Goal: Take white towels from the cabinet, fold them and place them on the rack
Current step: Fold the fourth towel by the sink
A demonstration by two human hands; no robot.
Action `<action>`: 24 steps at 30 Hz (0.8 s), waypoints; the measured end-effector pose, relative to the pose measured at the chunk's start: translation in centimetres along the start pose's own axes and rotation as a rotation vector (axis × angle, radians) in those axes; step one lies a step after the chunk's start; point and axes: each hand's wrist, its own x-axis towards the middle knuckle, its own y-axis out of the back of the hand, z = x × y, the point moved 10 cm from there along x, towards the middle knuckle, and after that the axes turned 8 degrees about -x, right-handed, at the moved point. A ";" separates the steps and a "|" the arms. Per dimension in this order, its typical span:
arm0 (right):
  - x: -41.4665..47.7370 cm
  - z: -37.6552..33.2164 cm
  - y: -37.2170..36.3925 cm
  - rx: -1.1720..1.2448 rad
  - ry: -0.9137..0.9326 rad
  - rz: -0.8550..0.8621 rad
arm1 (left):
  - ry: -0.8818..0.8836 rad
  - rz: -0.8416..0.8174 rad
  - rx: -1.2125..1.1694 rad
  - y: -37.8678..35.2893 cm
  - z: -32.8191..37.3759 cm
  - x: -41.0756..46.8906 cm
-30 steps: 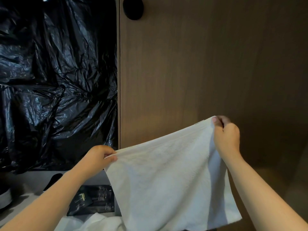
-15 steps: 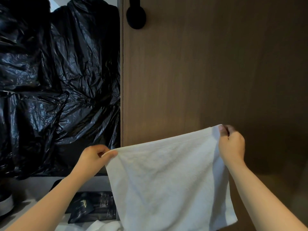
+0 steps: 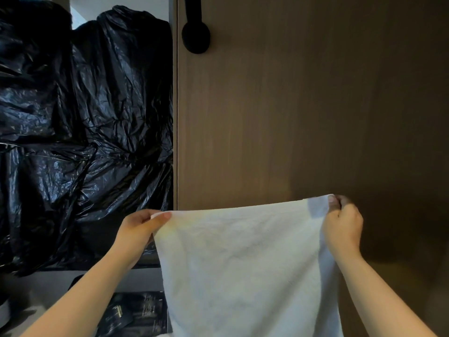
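Clerk: Grip state?
Inspector: Left hand (image 3: 138, 229) pinches the white towel (image 3: 243, 263) at its upper left corner; right hand (image 3: 342, 229) pinches the upper right corner. Both grips narrow, closed on cloth.
Clerk: Towel location?
Inspector: Lower centre of frame, hanging spread before the brown cabinet door (image 3: 291, 105). Black plastic bags (image 3: 85, 117) fill the upper left.

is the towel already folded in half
No, the white towel hangs spread open as a single flat sheet, the left hand and right hand each pinching one top corner.
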 end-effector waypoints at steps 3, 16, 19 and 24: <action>-0.1 0.4 -0.1 -0.002 -0.008 0.009 | -0.103 0.035 0.041 -0.6 1.9 0.0; 0.0 3.0 -2.1 -0.132 -0.124 -0.096 | -0.114 0.078 0.086 -1.1 2.8 -0.6; -0.1 4.1 -2.4 -0.129 -0.157 -0.117 | -0.108 0.073 0.118 -1.2 2.6 -0.8; -0.8 6.7 -3.6 -0.171 -0.228 -0.225 | -0.121 0.013 0.153 -3.1 3.4 -2.1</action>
